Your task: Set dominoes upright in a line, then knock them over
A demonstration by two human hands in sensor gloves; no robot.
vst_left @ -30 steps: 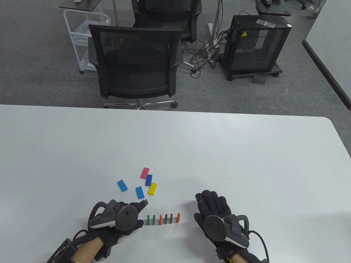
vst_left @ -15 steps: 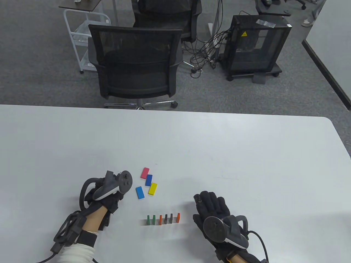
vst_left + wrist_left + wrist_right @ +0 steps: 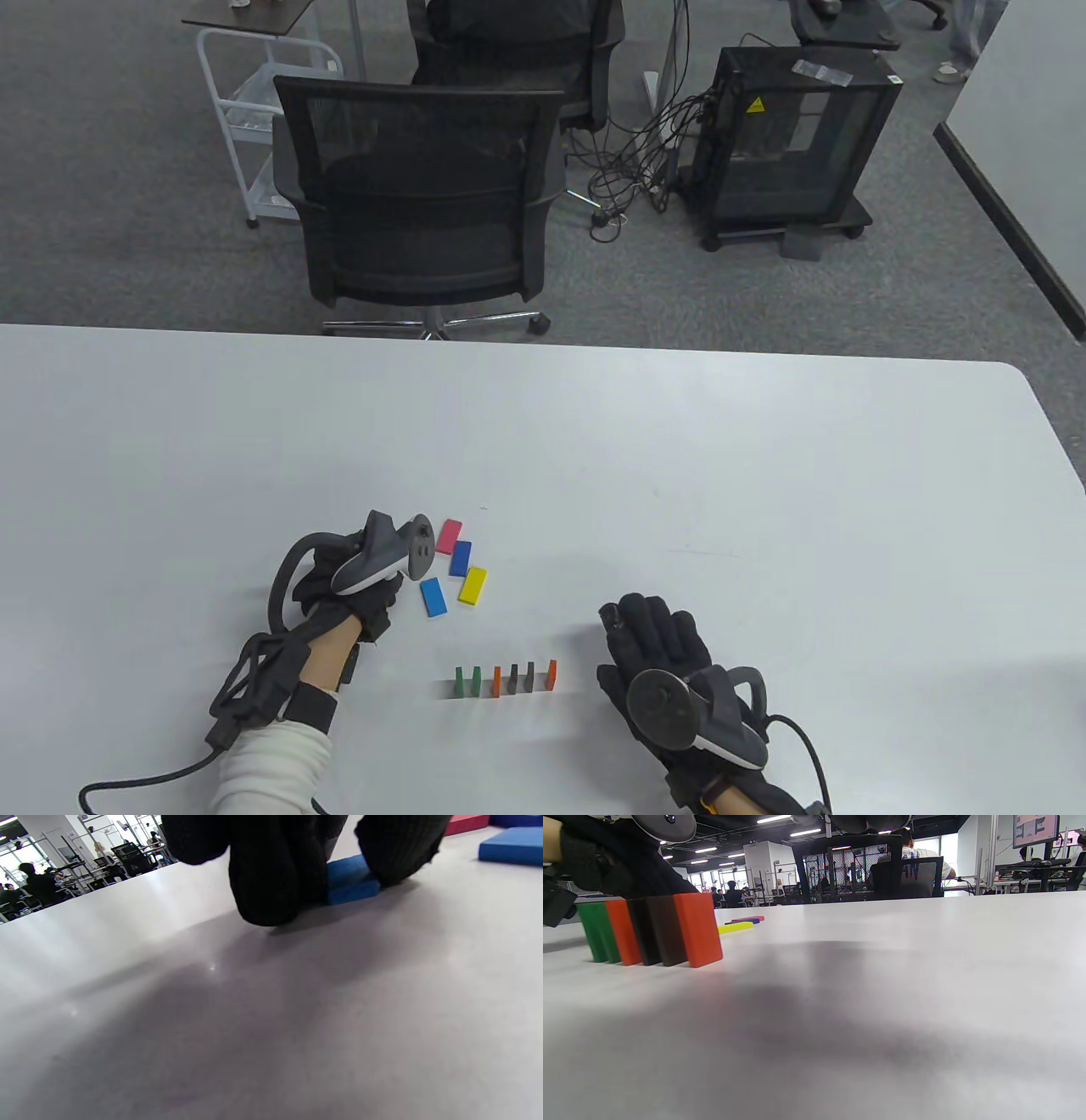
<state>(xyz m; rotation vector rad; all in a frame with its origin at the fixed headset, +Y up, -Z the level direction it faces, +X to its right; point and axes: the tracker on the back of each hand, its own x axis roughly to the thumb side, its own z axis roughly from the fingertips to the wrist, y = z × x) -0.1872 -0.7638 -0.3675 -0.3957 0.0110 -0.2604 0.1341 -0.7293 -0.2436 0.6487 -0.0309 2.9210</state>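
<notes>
Several dominoes stand upright in a row [image 3: 505, 678] near the table's front edge: green, orange and dark ones, with an orange one [image 3: 698, 929] at the right end. My left hand [image 3: 373, 586] is down over a flat light blue domino [image 3: 354, 882]. In the left wrist view its thumb and fingers [image 3: 271, 887] pinch that domino from both sides while it lies on the table. My right hand [image 3: 646, 620] lies flat and open on the table to the right of the row, holding nothing.
More dominoes lie flat beside my left hand: pink [image 3: 448, 536], dark blue [image 3: 461, 558], yellow [image 3: 473, 585] and light blue [image 3: 433, 597]. A black office chair [image 3: 420, 195] stands behind the white table's [image 3: 764, 475] far edge.
My left hand left the row's left end, moved back and left to the lone light blue domino, and now covers and pinches it. The right hand and the row have not moved.
</notes>
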